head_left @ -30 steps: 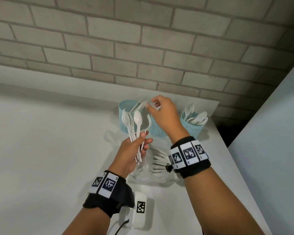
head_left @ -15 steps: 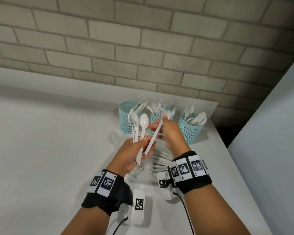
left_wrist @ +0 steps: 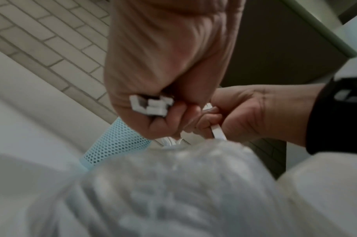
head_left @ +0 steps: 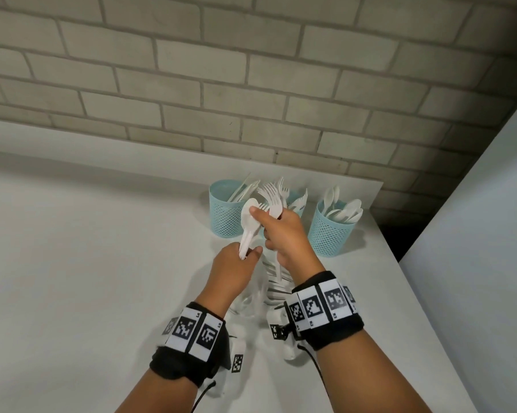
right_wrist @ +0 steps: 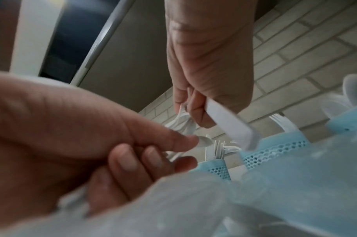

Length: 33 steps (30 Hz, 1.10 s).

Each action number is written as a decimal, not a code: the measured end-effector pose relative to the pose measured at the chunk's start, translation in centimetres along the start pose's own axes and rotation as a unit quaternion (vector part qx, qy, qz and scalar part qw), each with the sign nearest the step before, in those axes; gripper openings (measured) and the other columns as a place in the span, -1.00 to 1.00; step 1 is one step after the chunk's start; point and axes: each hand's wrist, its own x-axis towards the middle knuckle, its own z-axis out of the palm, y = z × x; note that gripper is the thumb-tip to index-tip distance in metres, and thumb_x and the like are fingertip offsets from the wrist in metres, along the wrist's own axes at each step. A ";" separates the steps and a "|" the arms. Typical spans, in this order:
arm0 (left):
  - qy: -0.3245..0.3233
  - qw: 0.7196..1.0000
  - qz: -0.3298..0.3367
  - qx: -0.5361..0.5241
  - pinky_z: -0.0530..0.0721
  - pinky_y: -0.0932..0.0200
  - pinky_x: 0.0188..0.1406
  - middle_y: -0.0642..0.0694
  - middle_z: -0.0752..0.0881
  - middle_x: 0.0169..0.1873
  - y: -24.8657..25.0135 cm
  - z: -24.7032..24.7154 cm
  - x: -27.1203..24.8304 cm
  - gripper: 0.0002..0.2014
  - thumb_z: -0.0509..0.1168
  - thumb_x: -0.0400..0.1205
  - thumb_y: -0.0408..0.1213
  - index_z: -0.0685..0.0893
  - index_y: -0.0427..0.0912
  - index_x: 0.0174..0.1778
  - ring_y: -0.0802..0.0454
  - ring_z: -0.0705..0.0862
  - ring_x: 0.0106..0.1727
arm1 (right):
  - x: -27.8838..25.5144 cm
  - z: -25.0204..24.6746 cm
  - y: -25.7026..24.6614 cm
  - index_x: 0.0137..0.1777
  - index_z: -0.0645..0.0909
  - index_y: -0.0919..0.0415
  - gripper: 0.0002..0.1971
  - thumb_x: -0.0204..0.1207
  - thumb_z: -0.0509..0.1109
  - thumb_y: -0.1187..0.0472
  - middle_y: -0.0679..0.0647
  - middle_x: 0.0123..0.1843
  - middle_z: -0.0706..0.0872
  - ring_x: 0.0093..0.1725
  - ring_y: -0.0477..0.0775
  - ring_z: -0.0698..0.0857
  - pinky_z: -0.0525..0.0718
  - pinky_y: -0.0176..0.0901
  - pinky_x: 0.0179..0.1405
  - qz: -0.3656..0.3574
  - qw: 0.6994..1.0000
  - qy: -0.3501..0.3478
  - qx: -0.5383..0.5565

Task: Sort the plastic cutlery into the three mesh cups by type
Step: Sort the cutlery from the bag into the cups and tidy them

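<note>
Gripping white spoons, left hand; right hand curled round a fork

Brick wall (pale), white counter

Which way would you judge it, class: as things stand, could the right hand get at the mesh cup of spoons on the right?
Probably yes. The right hand is beside the spoon cup, with bare counter between them and nothing blocking the open top. But its fingers already grip a white utensil, so it could drop that in, not grasp.

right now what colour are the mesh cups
Pale blue mesh cups, clearest in the head view.
</note>
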 end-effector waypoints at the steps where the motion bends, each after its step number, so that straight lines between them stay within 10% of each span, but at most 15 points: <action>1: -0.010 1.000 -0.006 -0.029 0.45 0.04 -0.35 -0.03 0.42 -0.50 0.0 -0.1 0.0 -0.70 0.27 0.63 -0.07 0.46 -0.16 -0.33 0.02 0.40 -0.45 | 0.1 -0.1 0.1 -0.25 0.60 0.11 -0.87 0.53 0.42 0.20 -0.05 -0.46 0.49 -0.66 -0.22 0.36 0.29 -0.41 -0.71 0.008 1.000 0.000 0.010; 9: -0.059 0.971 -0.086 -0.217 0.26 0.31 -0.55 -0.02 0.34 -0.43 0.8 -0.3 -0.2 -0.69 -0.02 0.74 0.01 0.48 -0.13 -0.05 0.14 0.25 -0.49 | 1.9 -1.0 0.6 0.27 0.46 0.26 -0.71 0.75 0.03 0.12 0.08 -0.21 0.74 -0.23 -0.02 0.68 0.62 -0.13 -0.18 0.051 0.982 0.036 0.178; 18: -0.052 0.968 -0.064 -0.237 0.37 0.32 -0.50 -0.05 0.45 -0.33 1.6 -0.7 0.5 -0.73 0.01 0.77 -0.15 0.51 -0.23 0.17 0.14 0.38 -0.41 | 5.5 -3.0 -2.7 -0.05 0.38 0.12 -0.93 0.69 0.16 0.21 0.00 -0.46 0.42 -0.63 -0.14 0.34 0.36 -0.34 -0.63 0.041 0.935 0.072 0.345; 27: -0.058 0.959 -0.047 -0.274 0.38 0.25 -0.39 -0.06 0.49 -0.28 3.2 -1.4 0.8 -0.73 0.02 0.76 -0.16 0.52 -0.20 0.22 0.11 0.39 -0.36 | 9.5 -3.3 -6.4 -0.14 0.47 0.10 -0.82 0.62 0.10 0.31 0.00 -0.44 0.42 -0.50 -0.09 0.38 0.36 -0.30 -0.53 -0.160 0.928 0.202 0.268; 33: -0.050 0.962 -0.045 -0.264 0.39 0.26 -0.41 -0.05 0.52 -0.26 3.4 -2.0 0.7 -0.73 0.03 0.76 -0.20 0.52 -0.23 0.24 0.12 0.39 -0.36 | 11.9 -2.0 -2.6 0.02 0.44 0.13 -0.82 0.58 0.12 0.40 0.01 -0.25 0.60 -0.19 0.06 0.67 0.56 -0.14 -0.20 -0.138 0.971 0.193 0.016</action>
